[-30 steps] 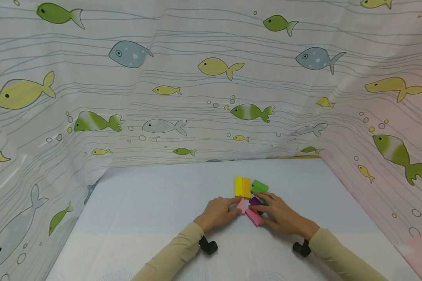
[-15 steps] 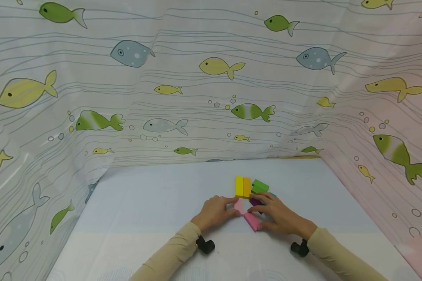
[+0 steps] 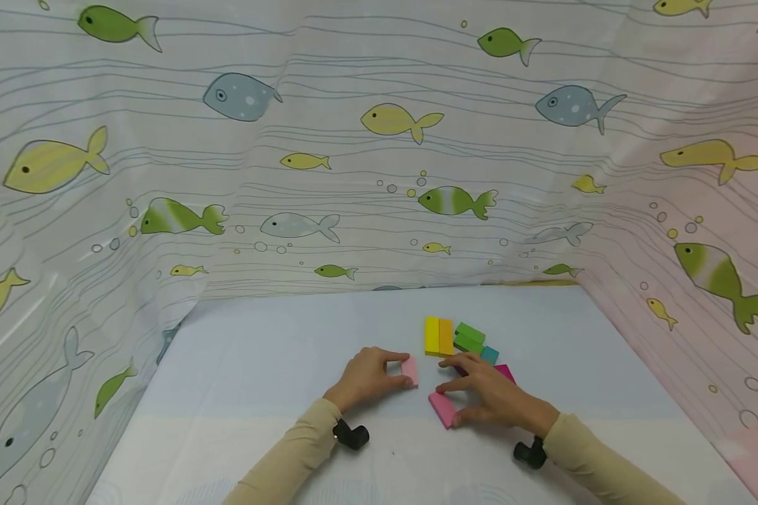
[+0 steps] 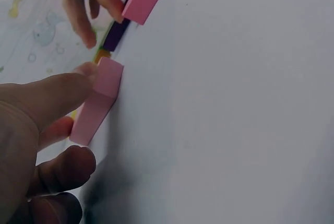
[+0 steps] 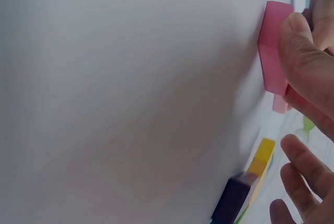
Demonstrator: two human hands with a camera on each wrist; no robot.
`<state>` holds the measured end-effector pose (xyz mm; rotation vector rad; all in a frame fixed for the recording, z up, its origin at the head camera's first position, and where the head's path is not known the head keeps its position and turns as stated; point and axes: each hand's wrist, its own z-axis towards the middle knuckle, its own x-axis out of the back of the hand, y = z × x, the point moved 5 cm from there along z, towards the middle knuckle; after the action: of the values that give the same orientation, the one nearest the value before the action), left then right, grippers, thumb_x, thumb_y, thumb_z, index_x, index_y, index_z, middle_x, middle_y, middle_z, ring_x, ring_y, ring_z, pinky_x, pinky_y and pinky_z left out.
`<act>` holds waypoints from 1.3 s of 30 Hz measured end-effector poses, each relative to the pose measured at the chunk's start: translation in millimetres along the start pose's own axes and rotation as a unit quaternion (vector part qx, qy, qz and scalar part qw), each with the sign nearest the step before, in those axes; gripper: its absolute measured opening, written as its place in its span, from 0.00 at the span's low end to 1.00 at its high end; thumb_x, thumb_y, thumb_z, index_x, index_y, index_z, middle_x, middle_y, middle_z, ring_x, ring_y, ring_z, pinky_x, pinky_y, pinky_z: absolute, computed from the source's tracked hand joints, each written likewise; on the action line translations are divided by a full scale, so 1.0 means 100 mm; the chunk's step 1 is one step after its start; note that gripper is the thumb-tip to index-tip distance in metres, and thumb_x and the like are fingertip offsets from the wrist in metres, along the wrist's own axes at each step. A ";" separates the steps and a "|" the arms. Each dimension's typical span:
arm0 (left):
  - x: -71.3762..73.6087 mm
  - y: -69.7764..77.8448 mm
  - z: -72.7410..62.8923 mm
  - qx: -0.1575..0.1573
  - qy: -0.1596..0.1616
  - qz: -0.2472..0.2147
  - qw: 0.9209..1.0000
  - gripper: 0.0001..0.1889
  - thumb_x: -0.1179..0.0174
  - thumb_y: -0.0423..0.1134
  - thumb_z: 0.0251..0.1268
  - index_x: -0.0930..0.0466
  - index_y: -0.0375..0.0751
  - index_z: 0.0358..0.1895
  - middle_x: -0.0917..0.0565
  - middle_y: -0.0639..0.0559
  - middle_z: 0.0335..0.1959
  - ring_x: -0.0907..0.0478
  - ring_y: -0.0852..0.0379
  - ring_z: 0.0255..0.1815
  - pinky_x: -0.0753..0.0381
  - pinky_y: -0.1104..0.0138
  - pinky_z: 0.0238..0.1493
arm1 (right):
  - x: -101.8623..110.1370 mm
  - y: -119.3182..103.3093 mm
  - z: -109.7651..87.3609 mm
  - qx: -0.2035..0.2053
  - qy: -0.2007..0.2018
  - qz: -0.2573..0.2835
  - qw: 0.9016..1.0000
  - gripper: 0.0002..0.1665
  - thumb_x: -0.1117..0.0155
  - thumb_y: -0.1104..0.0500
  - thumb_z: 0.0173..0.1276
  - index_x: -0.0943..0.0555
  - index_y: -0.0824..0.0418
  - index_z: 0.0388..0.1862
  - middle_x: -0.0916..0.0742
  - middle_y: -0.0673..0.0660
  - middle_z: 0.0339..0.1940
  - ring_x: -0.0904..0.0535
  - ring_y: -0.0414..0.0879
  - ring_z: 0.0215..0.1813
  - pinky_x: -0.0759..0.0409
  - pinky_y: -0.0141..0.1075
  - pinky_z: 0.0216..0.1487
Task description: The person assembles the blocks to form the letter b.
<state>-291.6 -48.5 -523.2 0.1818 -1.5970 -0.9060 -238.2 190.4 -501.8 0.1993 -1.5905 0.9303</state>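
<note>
From the head view, the left hand (image 3: 364,380) had a pale block (image 3: 410,371) pinched between thumb and index, and the right hand (image 3: 495,400) had a pink block (image 3: 443,409) much the same way, a bit closer to the person. Both blocks looked to be down on the table (image 3: 259,365), apart from each other. A magenta block (image 3: 505,372) poked out just past the right hand's knuckles, and farther off sat a yellow block (image 3: 432,335) right up against an orange block (image 3: 446,337), then two green blocks (image 3: 471,332) and a teal block (image 3: 490,355). Left wrist view: thumb on the near end of the pale block, index round at the other end, the remaining fingers bent and off it. Looked like a hard-edged little slab, so I'd bet light, stiff and pretty tough, maybe slightly slick on those smooth faces. Right wrist view: thumb laid on the pink block, index tucked in toward its far end, the other fingers spread loose and apart from the purple block (image 5: 231,199). Same deal there I reckon, no squish and hard to break, and the two ends seemed the best place to grab, since pinching just a corner could let it swivel
</note>
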 end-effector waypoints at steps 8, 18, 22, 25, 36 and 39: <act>0.14 -0.13 -0.10 0.016 0.008 -0.010 1.000 0.28 0.22 0.55 0.60 0.12 0.55 0.64 0.36 0.62 0.17 0.37 0.64 0.20 0.42 0.69 0.23 | -0.07 -0.11 0.07 -0.010 -0.016 0.011 1.000 0.31 0.21 0.34 0.60 0.12 0.39 0.62 0.18 0.45 0.61 0.30 0.46 0.68 0.18 0.51 0.64; 0.27 -0.29 -0.20 0.032 0.022 -0.025 0.999 0.28 0.20 0.54 0.57 0.11 0.54 0.62 0.35 0.62 0.17 0.36 0.63 0.21 0.42 0.70 0.22 | -0.15 -0.24 0.17 -0.009 -0.023 0.000 1.000 0.33 0.21 0.32 0.58 0.11 0.38 0.62 0.18 0.41 0.51 0.30 0.39 0.59 0.19 0.37 0.57; 0.30 -0.32 -0.22 0.033 0.030 -0.024 0.999 0.28 0.20 0.53 0.56 0.10 0.54 0.61 0.34 0.63 0.15 0.37 0.65 0.21 0.41 0.70 0.22 | -0.18 -0.33 0.22 0.000 -0.028 0.002 1.000 0.33 0.20 0.32 0.58 0.11 0.39 0.62 0.18 0.41 0.49 0.30 0.38 0.58 0.20 0.34 0.54; 0.32 -0.33 -0.24 0.034 0.033 -0.022 0.999 0.27 0.19 0.53 0.56 0.10 0.53 0.60 0.34 0.63 0.15 0.37 0.66 0.20 0.41 0.71 0.22 | -0.20 -0.39 0.27 0.006 -0.030 -0.001 1.000 0.33 0.20 0.32 0.58 0.11 0.38 0.62 0.18 0.41 0.48 0.31 0.37 0.57 0.21 0.32 0.53; 0.36 -0.36 -0.28 0.036 0.030 -0.028 0.999 0.27 0.19 0.51 0.55 0.10 0.52 0.60 0.33 0.63 0.14 0.37 0.66 0.18 0.41 0.71 0.20 | -0.28 -0.57 0.41 0.050 -0.001 -0.025 0.998 0.32 0.19 0.35 0.59 0.10 0.43 0.61 0.18 0.42 0.43 0.31 0.36 0.52 0.23 0.29 0.50; 0.37 -0.37 -0.29 0.041 0.024 -0.029 0.998 0.27 0.19 0.50 0.56 0.10 0.52 0.61 0.35 0.63 0.14 0.38 0.65 0.19 0.42 0.71 0.20 | -0.30 -0.61 0.44 0.061 0.006 -0.033 0.998 0.32 0.19 0.35 0.59 0.10 0.44 0.61 0.19 0.42 0.42 0.31 0.36 0.51 0.24 0.28 0.50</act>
<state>-288.8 -107.5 -519.4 0.3069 -1.5917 -0.8738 -226.8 110.2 -498.9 0.3282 -1.5081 0.9754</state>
